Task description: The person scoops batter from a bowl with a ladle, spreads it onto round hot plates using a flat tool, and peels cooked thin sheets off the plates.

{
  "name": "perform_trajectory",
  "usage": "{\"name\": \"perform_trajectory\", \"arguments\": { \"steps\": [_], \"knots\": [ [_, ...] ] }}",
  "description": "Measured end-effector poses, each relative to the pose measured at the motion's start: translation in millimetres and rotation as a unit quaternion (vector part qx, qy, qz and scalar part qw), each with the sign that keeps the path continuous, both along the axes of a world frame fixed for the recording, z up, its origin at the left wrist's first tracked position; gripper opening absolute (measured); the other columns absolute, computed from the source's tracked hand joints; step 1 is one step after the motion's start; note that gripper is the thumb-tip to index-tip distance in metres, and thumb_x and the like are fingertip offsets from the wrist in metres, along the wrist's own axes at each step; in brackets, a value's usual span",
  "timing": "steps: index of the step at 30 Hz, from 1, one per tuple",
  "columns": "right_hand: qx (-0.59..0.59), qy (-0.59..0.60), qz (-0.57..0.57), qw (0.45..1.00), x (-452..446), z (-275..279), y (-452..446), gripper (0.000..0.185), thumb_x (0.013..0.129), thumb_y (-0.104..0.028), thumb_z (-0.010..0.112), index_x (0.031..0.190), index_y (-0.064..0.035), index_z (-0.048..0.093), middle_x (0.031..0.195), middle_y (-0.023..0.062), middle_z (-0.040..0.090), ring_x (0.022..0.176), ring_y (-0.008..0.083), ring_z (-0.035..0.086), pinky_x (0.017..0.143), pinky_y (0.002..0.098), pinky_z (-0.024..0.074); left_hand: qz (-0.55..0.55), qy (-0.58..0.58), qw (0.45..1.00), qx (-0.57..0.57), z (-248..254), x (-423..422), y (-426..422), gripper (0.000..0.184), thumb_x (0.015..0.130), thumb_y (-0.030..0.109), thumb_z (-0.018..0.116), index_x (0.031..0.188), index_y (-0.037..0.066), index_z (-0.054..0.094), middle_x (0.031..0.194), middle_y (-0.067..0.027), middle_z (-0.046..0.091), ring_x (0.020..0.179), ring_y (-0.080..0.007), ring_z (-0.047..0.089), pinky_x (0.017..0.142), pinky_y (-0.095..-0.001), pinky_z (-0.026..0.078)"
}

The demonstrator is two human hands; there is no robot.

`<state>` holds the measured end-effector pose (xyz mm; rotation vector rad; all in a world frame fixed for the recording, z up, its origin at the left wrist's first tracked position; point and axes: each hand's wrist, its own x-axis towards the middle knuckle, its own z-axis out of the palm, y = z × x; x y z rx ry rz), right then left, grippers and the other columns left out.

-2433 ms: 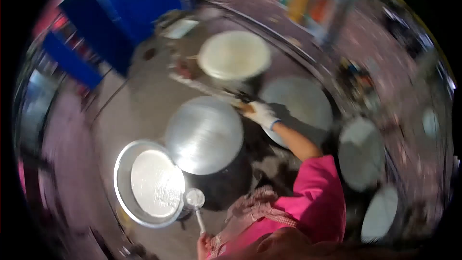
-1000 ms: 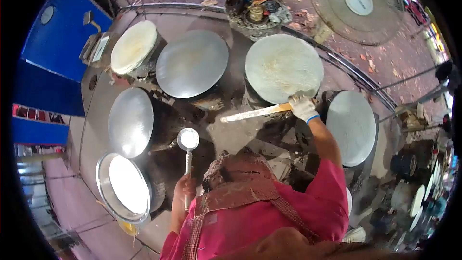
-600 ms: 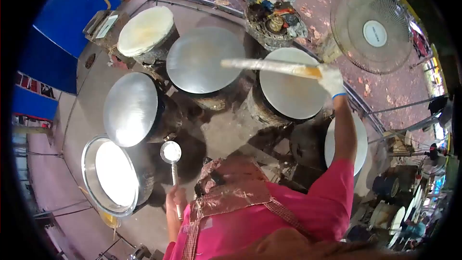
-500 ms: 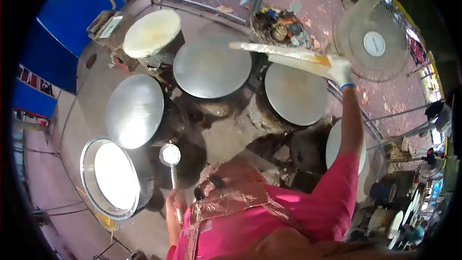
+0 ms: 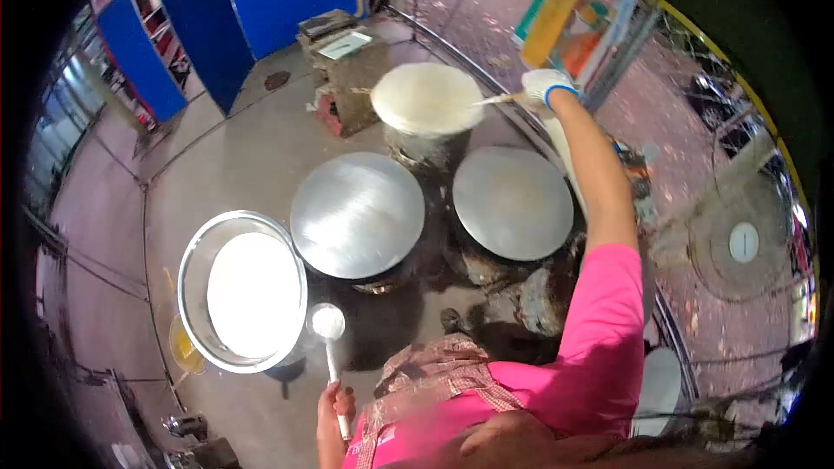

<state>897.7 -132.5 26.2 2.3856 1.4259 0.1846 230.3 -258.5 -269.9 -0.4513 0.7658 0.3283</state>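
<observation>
Left hand (image 5: 337,404): bare, fingers wrapped around the handle of a ladle (image 5: 328,321). Cup end is up and away from the body, just beside the rim of a metal basin (image 5: 185,295); contact cannot be told. Grip is taken low on the handle, probably so fingers are kept clear of the wet cup. Basin is set on the left-hand side, likely to keep ladle travel short.

Right hand (image 5: 547,85): white glove with blue cuff edge, clamped on the handle of a flat stick (image 5: 497,100). Arm is stretched far out; tip is at the right edge of the cream-coloured round (image 5: 426,97); touching or just above cannot be told. Glove is probably worn against heat or mess. A pale strip (image 5: 560,143) shows below the forearm; what it is cannot be made out.

Two round metal tops (image 5: 358,215) are placed between basin and cream round, roughly in an arc, presumably so all can be reached from one spot.

Materials: tops are smooth, grey, slightly domed, with streaky glare on the left one. Cream round looks matte, on a rough pale base. Basin is shiny, deep, part-filled with white liquid (image 5: 256,295), surface washed out by glare.
</observation>
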Motion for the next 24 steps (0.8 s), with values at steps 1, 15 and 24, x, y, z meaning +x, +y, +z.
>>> {"name": "perform_trajectory", "arguments": {
  "steps": [1, 15, 24],
  "knots": [
    [0.002, 0.019, 0.003, 1.000, -8.6, 9.3, 26.6, 0.037, 0.075, -0.027, 0.056, 0.100, -0.0013, 0.064, 0.107, 0.0185, 0.060, 0.100, 0.0333, 0.058, 0.085, 0.0424, 0.0462, 0.031, 0.007, 0.999, 0.020, 4.3, 5.0, -3.7, 0.039, 0.088, 0.030, 0.047, 0.058, 0.014, 0.030, 0.046, 0.0049, 0.028, 0.033, -0.0042, 0.025, 0.029, -0.0184, 0.023],
    [0.591, 0.630, -0.159, 0.478, 208.4, -189.3, 179.8, 0.013, 0.065, -0.009, 0.062, 0.062, -0.0081, 0.050, 0.055, 0.0053, 0.049, 0.042, 0.0214, 0.046, 0.038, 0.0362, 0.0333, 0.332, -0.194, 0.923, -0.014, 15.0, 107.4, 0.2, 0.036, 0.089, 0.026, 0.047, 0.058, 0.012, 0.032, 0.047, 0.0032, 0.028, 0.038, -0.0073, 0.030, 0.035, -0.0215, 0.027],
    [0.580, 0.502, -0.396, 0.505, 145.4, -395.8, 236.7, 0.025, 0.073, -0.015, 0.059, 0.089, 0.0042, 0.061, 0.077, 0.0170, 0.064, 0.059, 0.0262, 0.062, 0.048, 0.0388, 0.0477, 0.337, -0.033, 0.940, 0.050, 73.9, 155.5, 16.5, 0.021, 0.092, 0.023, 0.043, 0.097, 0.006, 0.055, 0.057, 0.0020, 0.031, 0.043, -0.0064, 0.030, 0.038, -0.0197, 0.028]
  ]
}}
